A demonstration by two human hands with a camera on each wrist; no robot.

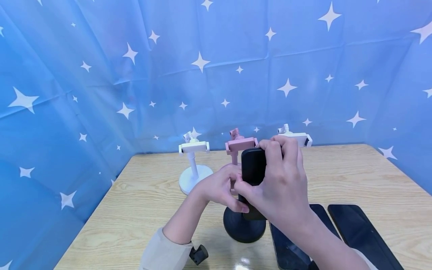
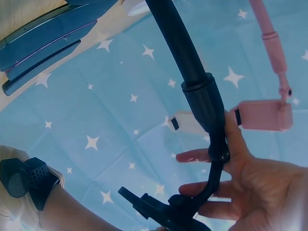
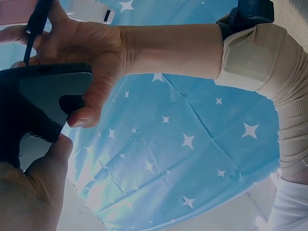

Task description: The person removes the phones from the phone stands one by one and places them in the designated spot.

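Note:
My right hand (image 1: 280, 176) grips a black smartphone (image 1: 254, 165) held upright, its thumb on the dark front and its fingers over the top and far edge. Behind it stands a black phone stand, whose round base (image 1: 244, 228) shows below on the table. My left hand (image 1: 221, 187) holds the stand near its head, thumb tip by the phone's lower left edge. In the left wrist view, fingers of that hand (image 2: 260, 192) curl about the thin neck under the black pole (image 2: 178, 43). The right wrist view has the left thumb at the phone's (image 3: 53, 91) corner. The stand's clamp is mostly hidden.
Behind are a white phone stand (image 1: 194, 180), a pink one (image 1: 241, 144) and another white one (image 1: 297, 139), partly covered by my right hand. Dark phones (image 1: 359, 228) lie at the table's (image 1: 141, 210) right front. A starry blue curtain (image 1: 216, 82) hangs behind.

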